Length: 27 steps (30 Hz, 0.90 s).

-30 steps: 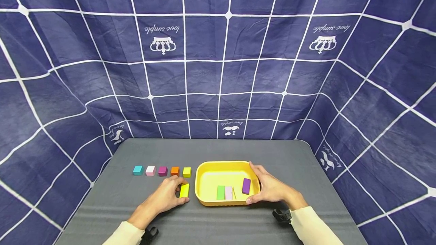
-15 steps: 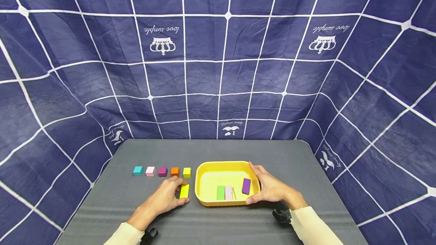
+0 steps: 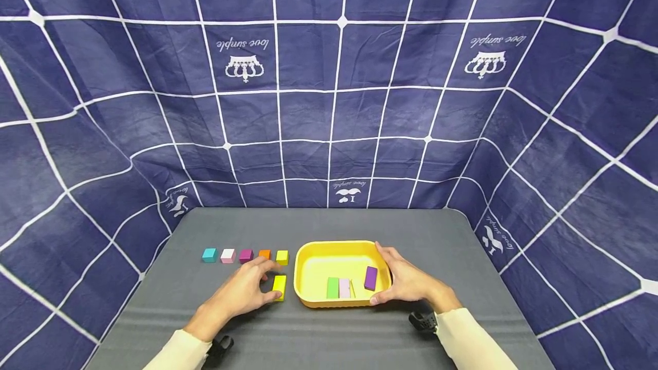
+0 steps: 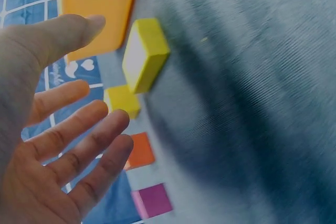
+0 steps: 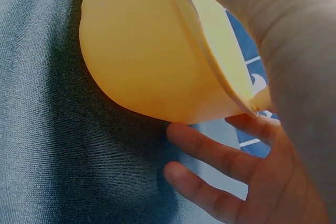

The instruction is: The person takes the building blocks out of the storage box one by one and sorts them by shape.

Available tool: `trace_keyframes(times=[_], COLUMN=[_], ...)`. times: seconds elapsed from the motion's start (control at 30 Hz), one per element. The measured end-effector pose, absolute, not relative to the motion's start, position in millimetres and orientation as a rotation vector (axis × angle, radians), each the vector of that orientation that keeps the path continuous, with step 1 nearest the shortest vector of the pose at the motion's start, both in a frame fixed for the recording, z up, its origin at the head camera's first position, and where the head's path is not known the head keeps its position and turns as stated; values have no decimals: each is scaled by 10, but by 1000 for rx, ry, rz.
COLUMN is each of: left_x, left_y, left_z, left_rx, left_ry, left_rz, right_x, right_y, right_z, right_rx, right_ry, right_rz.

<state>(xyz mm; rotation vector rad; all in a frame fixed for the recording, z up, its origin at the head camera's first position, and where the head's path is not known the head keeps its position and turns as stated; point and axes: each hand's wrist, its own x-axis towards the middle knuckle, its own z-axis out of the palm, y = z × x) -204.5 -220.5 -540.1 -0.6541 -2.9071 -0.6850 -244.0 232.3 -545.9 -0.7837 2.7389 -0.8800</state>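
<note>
A yellow rectangular block (image 3: 279, 287) stands on the grey cloth, left of the yellow plastic bin (image 3: 304, 291). Beside that block my left hand (image 3: 245, 288) is spread, thumb close to its near end; the left wrist view shows a gap between the fingers and the yellow block (image 4: 144, 56). At the bin's right end my right hand (image 3: 411, 282) grips the rim, thumb at the near corner and index finger at the far one. Inside the bin lie a green block (image 3: 333, 288), a pale pink block (image 3: 344, 288), a thin yellow piece (image 3: 352, 288) and a purple block (image 3: 370, 278).
Behind my left hand runs a row of cubes: teal (image 3: 209, 255), pink (image 3: 228, 256), magenta (image 3: 246, 256), orange (image 3: 264, 254) and yellow (image 3: 282, 257). A blue curtain with white lines (image 3: 308, 119) hangs around the grey-covered table (image 3: 411, 227).
My left hand has let go of the yellow rectangular block, its fingers spreading and drawing back left. The block stays standing. My right hand keeps its hold on the bin.
</note>
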Motion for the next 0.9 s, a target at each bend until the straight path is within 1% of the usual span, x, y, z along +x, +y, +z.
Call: trace_keyframes(times=[0.2, 0.37, 0.5, 0.7, 0.9], left_x=[-2087, -2140, -2191, -2297, -2398], left_y=[-2206, -2112, -1968, -1687, -1438], left_z=[-5235, -5120, -5034, -4949, -4910], left_rx=[-673, -703, -745, -890, -1017], left_ry=[-2839, -2803, -2814, -2844, -2917], left_rz=[-564, -556, -545, -553, -465], right_x=[-2466, -2454, -2439, -2432, -2432], right_y=[2309, 2305, 2305, 2314, 2334], right_z=[-5466, -5477, -5467, -5463, -5469], right_rx=[-762, -752, -750, -755, -762], right_ry=[2717, 2718, 2724, 2726, 2742], right_rz=[-873, -876, -878, -878, -867])
